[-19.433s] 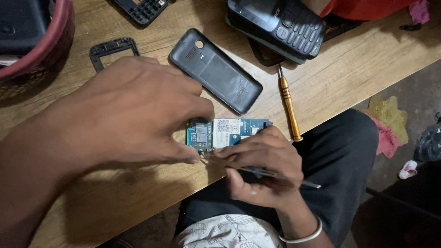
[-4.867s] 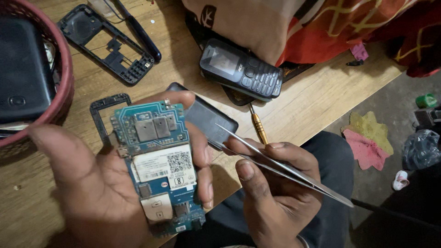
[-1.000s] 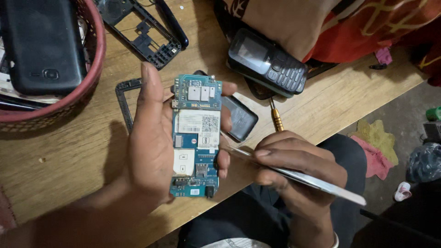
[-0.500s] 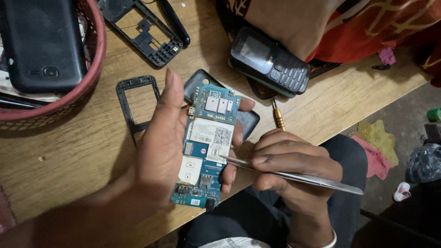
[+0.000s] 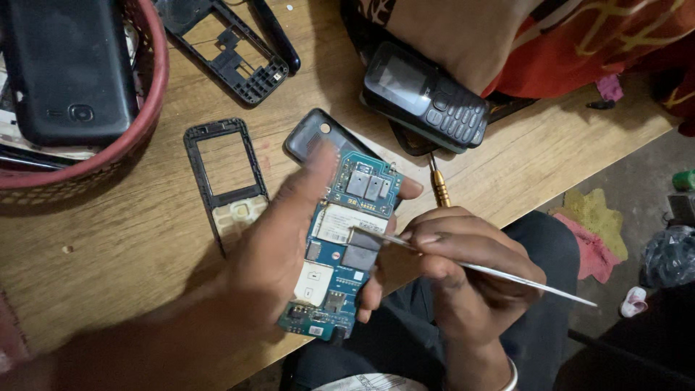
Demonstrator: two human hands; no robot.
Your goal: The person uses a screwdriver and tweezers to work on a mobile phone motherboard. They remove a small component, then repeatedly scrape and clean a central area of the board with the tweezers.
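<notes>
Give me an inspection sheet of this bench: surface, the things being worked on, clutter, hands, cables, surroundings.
Surface: bare wooden tabletop, worn.
Job's things: blue-green phone circuit board held above the table; thin metal tweezers with tips on the board's middle.
Clutter: black keypad phone; empty black phone frame with pale keypad; second black inner frame; dark back cover, partly behind the board; yellow-handled screwdriver; red woven basket holding a large black phone.
Hands: left hand grips the board; right hand pinches the tweezers.
Cables: nothing seen.
Surroundings: red patterned cloth at the table's far edge; rags on the floor.
</notes>
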